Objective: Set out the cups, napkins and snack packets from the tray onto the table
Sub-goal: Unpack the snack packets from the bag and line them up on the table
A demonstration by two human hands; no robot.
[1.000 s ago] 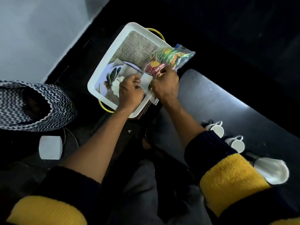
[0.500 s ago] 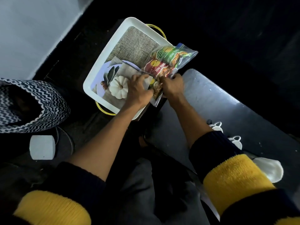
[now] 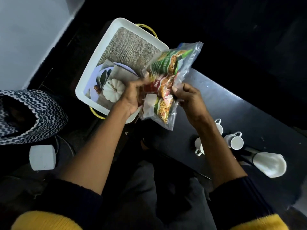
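Observation:
Both hands hold a clear plastic bag (image 3: 186,63) with several green and red snack packets (image 3: 166,75) inside, lifted above the near right corner of the white tray (image 3: 93,63). My left hand (image 3: 132,95) grips the bag's left side. On the bag's right edge, my right hand (image 3: 189,97) pinches the plastic. A white folded napkin (image 3: 150,102) shows behind the bag's lower part. Three white cups (image 3: 234,141) stand on the dark table (image 3: 232,110) to the right, one partly hidden by my right forearm.
The tray holds a burlap mat (image 3: 129,45), a printed napkin or plate and a small white pumpkin (image 3: 113,90). A white bowl-like object (image 3: 270,163) lies near the cups. A zigzag-patterned bag (image 3: 33,113) and a white cylinder (image 3: 42,156) sit on the floor at left.
The bag of snack packets has come up off the tray, held by both hands and tilted upright. The white pumpkin on the tray is now uncovered.

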